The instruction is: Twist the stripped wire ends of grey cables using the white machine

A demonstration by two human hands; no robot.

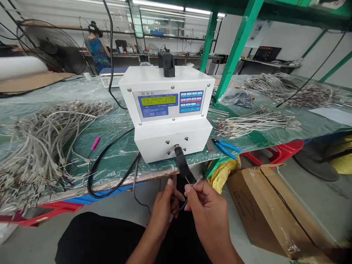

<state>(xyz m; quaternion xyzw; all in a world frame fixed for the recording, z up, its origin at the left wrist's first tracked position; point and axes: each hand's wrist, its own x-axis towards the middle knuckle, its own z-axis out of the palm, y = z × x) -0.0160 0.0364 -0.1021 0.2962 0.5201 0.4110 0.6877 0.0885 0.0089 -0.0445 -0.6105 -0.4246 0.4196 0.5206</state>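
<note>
A white wire twisting machine (173,134) with a lit green display stands at the table's edge, its black spindle (182,161) pointing down toward me. Just below that spindle, my right hand (210,209) is closed, thumb and forefinger pinching a thin grey cable (198,179). A fine end of wire sticks up from the pinch beside the spindle's tip. My left hand (165,203) is close by on the left, fingers curled in and thumb raised; whatever lies in it is too small or hidden to name.
Bundles of grey cables (52,139) cover the table's left side; more white cables (255,123) lie right. Blue-handled pliers (227,148) rest near the edge, a pink pen (95,143) left. A cardboard box (264,209) stands at lower right. Another person (97,49) sits far back.
</note>
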